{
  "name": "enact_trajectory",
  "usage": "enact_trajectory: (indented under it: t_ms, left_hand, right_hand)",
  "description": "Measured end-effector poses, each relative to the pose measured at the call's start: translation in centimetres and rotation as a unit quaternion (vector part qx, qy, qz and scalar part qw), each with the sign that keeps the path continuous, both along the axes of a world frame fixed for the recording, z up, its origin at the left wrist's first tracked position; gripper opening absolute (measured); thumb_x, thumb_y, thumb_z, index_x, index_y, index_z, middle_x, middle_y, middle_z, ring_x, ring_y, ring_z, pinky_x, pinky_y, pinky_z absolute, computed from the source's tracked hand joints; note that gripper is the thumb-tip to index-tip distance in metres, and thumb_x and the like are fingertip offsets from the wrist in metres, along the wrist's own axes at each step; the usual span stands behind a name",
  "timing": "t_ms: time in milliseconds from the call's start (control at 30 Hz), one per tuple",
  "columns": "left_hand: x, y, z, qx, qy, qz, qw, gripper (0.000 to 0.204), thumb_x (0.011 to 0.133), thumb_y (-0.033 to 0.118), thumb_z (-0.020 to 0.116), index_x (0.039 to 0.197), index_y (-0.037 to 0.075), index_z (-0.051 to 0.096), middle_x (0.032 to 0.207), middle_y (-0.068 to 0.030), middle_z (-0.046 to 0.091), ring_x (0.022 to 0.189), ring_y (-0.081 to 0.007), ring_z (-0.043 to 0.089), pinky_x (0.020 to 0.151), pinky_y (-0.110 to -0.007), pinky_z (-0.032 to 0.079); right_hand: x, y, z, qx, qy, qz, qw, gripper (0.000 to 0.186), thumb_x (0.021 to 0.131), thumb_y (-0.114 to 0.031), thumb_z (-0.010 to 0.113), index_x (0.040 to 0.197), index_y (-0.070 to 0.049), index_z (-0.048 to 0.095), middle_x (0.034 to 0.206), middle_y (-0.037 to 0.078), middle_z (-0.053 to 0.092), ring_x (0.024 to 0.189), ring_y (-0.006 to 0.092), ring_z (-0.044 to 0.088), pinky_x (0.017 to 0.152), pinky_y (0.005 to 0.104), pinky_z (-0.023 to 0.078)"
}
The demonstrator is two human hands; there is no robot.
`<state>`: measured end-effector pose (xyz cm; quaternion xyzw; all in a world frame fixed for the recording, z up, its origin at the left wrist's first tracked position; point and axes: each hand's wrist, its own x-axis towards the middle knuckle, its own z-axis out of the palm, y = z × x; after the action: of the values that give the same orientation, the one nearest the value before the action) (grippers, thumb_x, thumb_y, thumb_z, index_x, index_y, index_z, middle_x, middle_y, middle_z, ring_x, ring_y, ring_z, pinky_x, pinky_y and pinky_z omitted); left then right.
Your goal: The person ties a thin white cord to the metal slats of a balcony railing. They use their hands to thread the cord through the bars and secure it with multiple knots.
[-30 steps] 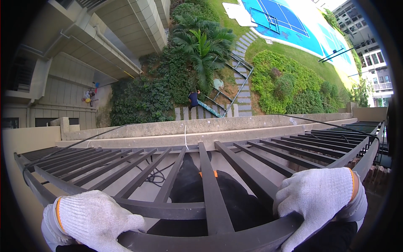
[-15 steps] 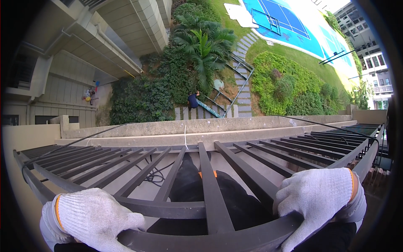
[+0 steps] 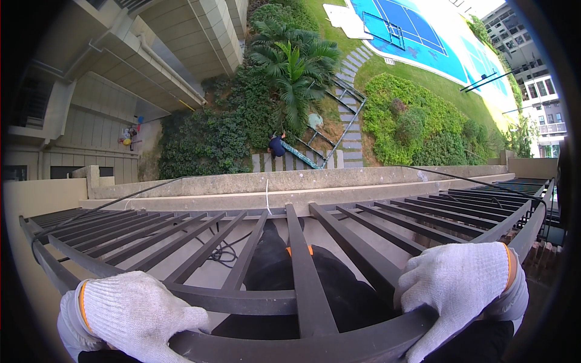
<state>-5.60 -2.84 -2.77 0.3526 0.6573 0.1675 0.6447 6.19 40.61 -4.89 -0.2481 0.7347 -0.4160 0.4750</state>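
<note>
White knit work gloves with orange cuff edging cover both hands. My left hand (image 3: 134,313) wraps over the top rail of a dark brown metal railing (image 3: 302,347), thumb lying along the rail. On the other side, my right hand (image 3: 457,283) grips the same railing, its fingers curled around the metal and the thumb pointing down over the near rail. Parts of the fingers are hidden behind the bars. My legs, in black trousers (image 3: 321,284), show between the upright bars, with a small orange patch (image 3: 301,250) near them.
Beyond the railing runs a concrete ledge (image 3: 230,184) with a black cable (image 3: 145,189) and a white cord (image 3: 267,196). Coiled black cable (image 3: 224,254) lies behind the bars. Far below, a person in dark clothing (image 3: 277,146) bends beside a metal frame (image 3: 348,121) near a palm (image 3: 293,72).
My hands stay in place on the railing. Far below, the person in dark clothing has shifted posture slightly.
</note>
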Motion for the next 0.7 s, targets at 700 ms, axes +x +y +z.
enact_trajectory:
  t_ms: [700]
  left_hand:
    - [-0.11,0.21,0.08,-0.013,0.002,-0.009,1.000,0.072,0.088,0.064,0.101,0.127,0.005,0.086,0.089,-0.0199,0.082,0.088,-0.0443,0.084,0.080,-0.052,0.064]
  right_hand:
    - [-0.02,-0.04,-0.04,0.001,-0.006,0.000,1.000,0.065,0.079,-0.060,0.110,0.086,-0.004,0.079,0.095,0.015,0.076,0.100,0.0424,0.076,0.088,0.0513,0.062]
